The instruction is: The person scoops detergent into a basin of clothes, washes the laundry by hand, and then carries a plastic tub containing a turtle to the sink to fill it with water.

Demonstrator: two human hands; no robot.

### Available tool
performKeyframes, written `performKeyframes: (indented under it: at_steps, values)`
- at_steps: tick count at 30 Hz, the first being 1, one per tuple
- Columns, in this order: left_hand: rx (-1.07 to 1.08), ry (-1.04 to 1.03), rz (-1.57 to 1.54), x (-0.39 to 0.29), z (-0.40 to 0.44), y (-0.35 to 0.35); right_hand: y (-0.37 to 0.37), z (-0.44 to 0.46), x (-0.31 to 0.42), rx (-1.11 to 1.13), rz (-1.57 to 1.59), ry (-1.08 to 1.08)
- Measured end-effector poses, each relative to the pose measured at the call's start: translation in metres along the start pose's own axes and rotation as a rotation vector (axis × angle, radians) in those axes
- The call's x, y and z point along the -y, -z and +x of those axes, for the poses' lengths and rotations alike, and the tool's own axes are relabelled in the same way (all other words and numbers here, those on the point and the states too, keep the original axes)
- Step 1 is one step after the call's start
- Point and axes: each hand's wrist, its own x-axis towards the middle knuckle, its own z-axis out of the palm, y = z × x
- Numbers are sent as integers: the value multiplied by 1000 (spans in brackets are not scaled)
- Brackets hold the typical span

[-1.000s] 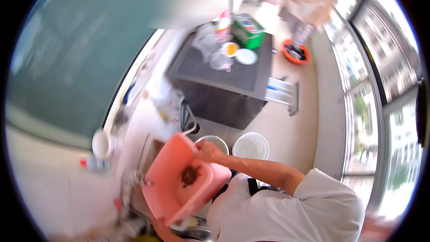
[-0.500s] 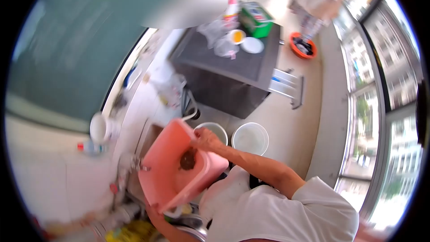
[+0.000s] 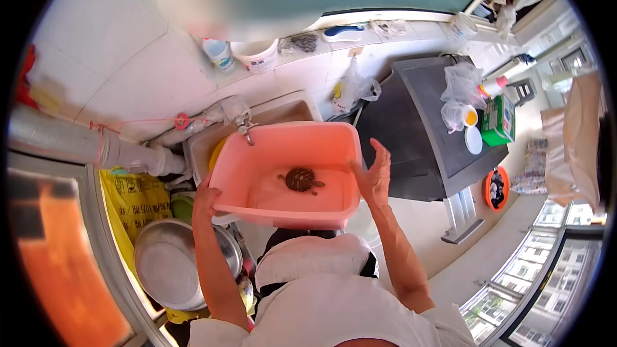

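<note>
A pink rectangular tub (image 3: 289,213) rests level over the sink (image 3: 283,108), its back rim beside the metal faucet (image 3: 245,130). Inside, on the tub's floor, lies a small brown turtle (image 3: 300,180) with its legs spread. My left hand (image 3: 205,198) grips the tub's left rim, with the fingers wrapped round it. At the right end of the tub my right hand (image 3: 374,170) is raised, thumb and fingers apart, holding nothing; its thumb is close to the rim.
Right of the tub stands a dark cabinet (image 3: 402,135) with plastic bags (image 3: 461,83) and a green box (image 3: 498,120). Metal basins (image 3: 166,263) are at the lower left. A white bucket (image 3: 255,56) and a brush (image 3: 343,33) sit on the ledge. An orange basin (image 3: 496,188) is on the floor.
The view has turned toward the sink. The tub, tilted before, is now level. My right hand has let go of its rim and opened; my left hand still holds on.
</note>
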Motion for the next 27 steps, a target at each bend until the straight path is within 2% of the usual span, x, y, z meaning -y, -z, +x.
performKeyframes:
  at_steps: [3,5,6,8,10,11,13,17,19,20,22,23,25,27]
  values:
    - [0,-17,-19,0,-3,-3,0,33,34,-55,111,102]
    - [-1,-41,-60,3,-2,-1,-20,48,61,289,788,-290]
    - [5,-23,-71,4,-1,1,-38,56,71,462,898,-345]
    - [12,-11,-88,0,0,-1,-108,53,84,703,1174,-652]
    - [-26,-12,-26,-7,-7,-8,-179,41,85,992,1170,-984]
    - [-33,-17,-31,-5,-5,-8,-213,31,85,1001,1170,-976]
    - [-125,2,88,2,1,-5,-278,12,85,1135,733,-1222]
    - [-111,10,20,-6,-3,-8,-354,-45,75,1062,776,-1337]
    - [-117,18,5,-3,-1,-7,-371,-81,87,883,1161,-1468]
    - [-96,-34,24,-4,-4,-7,-378,-90,86,890,1151,-1482]
    - [-77,-68,46,-3,-8,-7,-390,-107,81,716,1475,-1691]
    - [-90,-96,86,-3,-7,-7,-397,-109,76,722,1464,-1701]
    - [-105,-116,118,-7,-9,-9,-412,-111,52,852,1852,-1572]
    - [-115,-81,140,-16,-12,-12,-399,-100,56,918,1864,-1504]
